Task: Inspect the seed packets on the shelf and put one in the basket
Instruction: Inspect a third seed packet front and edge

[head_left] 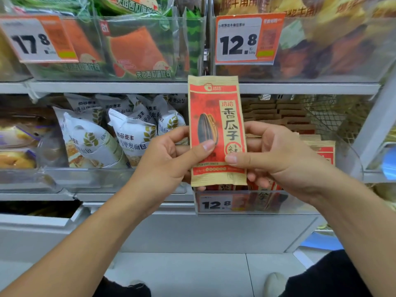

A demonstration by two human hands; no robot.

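Sunflower seed packet (216,125) held upright before the shelf, long axis vertical, printed face toward the camera. Left hand (171,155) and right hand (276,153) pinch its lower half from either side, thumbs in front, fingers curled behind. More packets lie in the clear bin (257,202) just below. No basket in view.

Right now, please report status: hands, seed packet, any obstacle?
Left hand and right hand both pinch the sunflower seed packet, upright, front facing camera. Off the shelf bin. Basket not in view. Nothing blocking.
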